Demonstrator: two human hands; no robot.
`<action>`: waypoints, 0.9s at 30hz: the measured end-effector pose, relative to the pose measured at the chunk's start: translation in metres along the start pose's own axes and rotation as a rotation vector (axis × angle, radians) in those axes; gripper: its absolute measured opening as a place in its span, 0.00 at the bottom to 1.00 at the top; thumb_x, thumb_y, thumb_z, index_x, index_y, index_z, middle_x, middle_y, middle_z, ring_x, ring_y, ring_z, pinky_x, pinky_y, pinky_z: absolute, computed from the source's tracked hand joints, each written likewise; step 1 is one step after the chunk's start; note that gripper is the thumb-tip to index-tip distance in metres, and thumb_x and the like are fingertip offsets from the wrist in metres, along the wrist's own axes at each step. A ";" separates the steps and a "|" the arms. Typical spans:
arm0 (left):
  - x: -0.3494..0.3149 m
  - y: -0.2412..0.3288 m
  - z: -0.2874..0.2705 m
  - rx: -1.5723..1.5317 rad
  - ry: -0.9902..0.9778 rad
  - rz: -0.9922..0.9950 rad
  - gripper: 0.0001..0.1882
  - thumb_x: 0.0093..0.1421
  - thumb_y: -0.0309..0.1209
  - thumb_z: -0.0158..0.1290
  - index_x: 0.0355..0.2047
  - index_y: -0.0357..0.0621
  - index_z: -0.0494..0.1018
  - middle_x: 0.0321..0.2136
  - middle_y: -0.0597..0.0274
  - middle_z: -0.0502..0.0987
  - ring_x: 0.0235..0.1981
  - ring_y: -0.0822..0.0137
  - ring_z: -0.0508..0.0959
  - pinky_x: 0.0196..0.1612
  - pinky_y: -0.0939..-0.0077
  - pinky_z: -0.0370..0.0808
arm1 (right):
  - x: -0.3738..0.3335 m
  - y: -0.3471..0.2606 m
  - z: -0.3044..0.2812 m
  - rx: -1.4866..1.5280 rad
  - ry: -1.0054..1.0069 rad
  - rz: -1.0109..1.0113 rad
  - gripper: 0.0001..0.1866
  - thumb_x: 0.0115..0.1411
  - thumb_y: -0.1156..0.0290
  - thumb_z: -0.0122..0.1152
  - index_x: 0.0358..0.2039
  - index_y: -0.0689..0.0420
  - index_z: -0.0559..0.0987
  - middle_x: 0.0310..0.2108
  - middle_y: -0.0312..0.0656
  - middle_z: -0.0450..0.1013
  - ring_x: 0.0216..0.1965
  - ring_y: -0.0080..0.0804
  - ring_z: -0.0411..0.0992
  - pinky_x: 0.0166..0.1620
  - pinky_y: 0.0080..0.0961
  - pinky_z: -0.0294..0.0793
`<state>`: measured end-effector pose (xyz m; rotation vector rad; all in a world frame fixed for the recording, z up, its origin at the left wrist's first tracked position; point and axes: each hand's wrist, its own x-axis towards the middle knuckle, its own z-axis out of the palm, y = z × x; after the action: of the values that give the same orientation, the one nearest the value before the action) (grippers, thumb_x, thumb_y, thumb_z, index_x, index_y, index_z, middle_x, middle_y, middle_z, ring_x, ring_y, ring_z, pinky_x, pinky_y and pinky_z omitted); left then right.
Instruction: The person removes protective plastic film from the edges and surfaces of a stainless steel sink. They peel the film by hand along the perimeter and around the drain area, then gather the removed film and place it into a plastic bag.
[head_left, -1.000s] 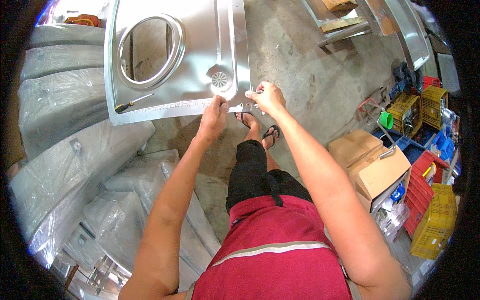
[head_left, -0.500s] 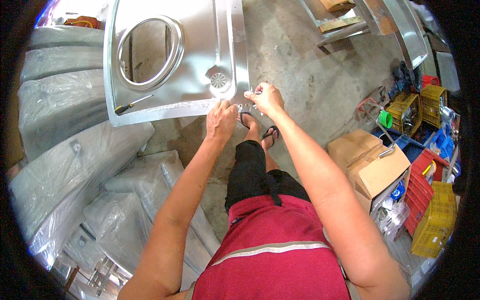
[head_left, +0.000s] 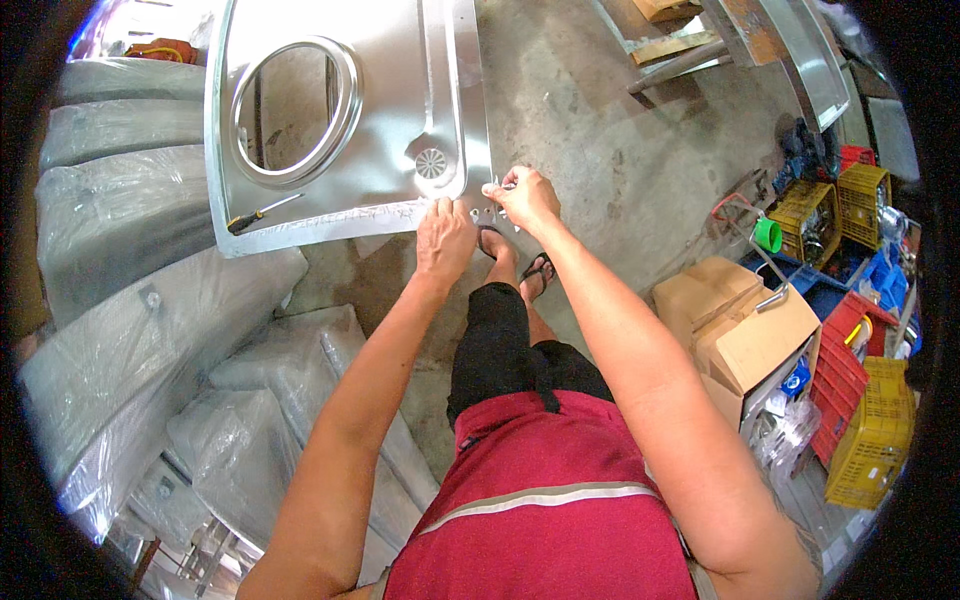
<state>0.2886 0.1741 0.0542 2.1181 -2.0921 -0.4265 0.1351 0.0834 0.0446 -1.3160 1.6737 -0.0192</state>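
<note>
A shiny sheet-metal panel [head_left: 385,120] lies in front of me, with a round raised-rim opening and a small slotted vent. My left hand [head_left: 445,240] is at its near edge, close to the right corner, fingers bent together over the rim; their tips are partly hidden. At that corner my right hand [head_left: 525,200] is closed in a pinch on something small and metallic that I cannot make out. Small holes show in the corner between the hands. A screwdriver [head_left: 264,212] with a yellow and black handle rests on the panel's near left part.
Plastic-wrapped panels [head_left: 130,190] are stacked along the left. At the right stand an open cardboard box [head_left: 745,330], a red crate [head_left: 840,380] and yellow crates [head_left: 872,430]. A metal frame [head_left: 680,68] stands at the far right. My sandalled feet are below the panel's corner.
The left hand's fingers have shifted and lie flatter over the panel's edge. My right hand keeps its pinch at the corner. The whole view has moved slightly.
</note>
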 end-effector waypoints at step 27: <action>-0.012 0.022 0.011 -0.040 0.097 -0.158 0.08 0.61 0.32 0.58 0.36 0.42 0.75 0.34 0.52 0.75 0.37 0.50 0.79 0.42 0.57 0.78 | -0.002 -0.002 -0.002 0.037 -0.018 0.024 0.26 0.50 0.46 0.76 0.37 0.55 0.82 0.34 0.45 0.83 0.38 0.43 0.82 0.41 0.41 0.79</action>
<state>0.2642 0.1870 0.0520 2.2425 -1.8570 -0.3715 0.1352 0.0832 0.0485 -1.2652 1.6661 -0.0245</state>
